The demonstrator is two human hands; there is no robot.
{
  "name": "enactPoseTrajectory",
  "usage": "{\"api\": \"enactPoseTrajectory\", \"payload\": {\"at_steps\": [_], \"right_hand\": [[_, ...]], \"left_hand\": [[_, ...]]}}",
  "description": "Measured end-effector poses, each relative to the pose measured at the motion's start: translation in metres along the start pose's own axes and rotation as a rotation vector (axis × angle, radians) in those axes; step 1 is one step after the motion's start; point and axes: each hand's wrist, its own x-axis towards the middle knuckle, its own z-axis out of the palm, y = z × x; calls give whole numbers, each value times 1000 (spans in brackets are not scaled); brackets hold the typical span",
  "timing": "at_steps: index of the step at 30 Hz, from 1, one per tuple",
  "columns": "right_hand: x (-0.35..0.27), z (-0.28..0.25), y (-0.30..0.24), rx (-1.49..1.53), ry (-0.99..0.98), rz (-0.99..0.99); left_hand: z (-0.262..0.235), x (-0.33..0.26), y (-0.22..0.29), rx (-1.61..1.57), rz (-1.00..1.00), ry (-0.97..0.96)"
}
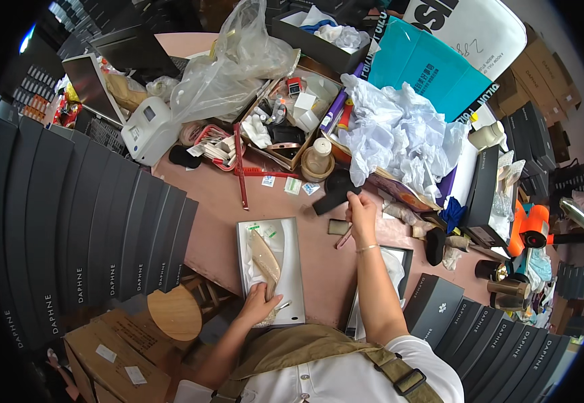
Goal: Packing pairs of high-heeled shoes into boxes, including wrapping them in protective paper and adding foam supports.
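Beige leather sits under the fingers of the left hand (pixel 258 303), which are curled down over the heel end of a pale shoe (pixel 265 258) lying lengthwise in an open grey shoe box (pixel 295 269). The grip looks like a light press and not a pinch, holding the shoe against the white tissue lining. The right hand (pixel 361 209) is stretched farther out over the pink table (pixel 218 201), its fingertips pressed together on the lower edge of a black brush-like block (pixel 335 193); I cannot tell whether a thin pink stick (pixel 343 237) below the palm is also in that grip.

Around the 2 hands lie a small brown card (pixel 337 227), a second open box (pixel 399 258) with white paper just right of the forearm, a heap of crumpled white tissue (pixel 399 131), a red ruler (pixel 241 168) and a cardboard tray of small tools (pixel 292 121). Stacks of closed dark boxes (pixel 90 221) stand at the left and lower right.

By my judgement the packing is partway: only 1 shoe is visible in the box, its lid is off, and the tissue has not been folded over.
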Motion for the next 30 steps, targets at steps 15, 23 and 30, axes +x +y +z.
{"api": "enactPoseTrajectory", "payload": {"at_steps": [15, 23, 30], "right_hand": [[4, 16, -37, -1519, -227, -776], [-164, -43, -22, -873, -520, -382], [-269, -56, 11, -704, -511, -113]], "left_hand": [[-13, -15, 14, 30, 68, 43], [-56, -43, 52, -1184, 78, -257], [-45, -39, 79, -1365, 219, -577]]}}
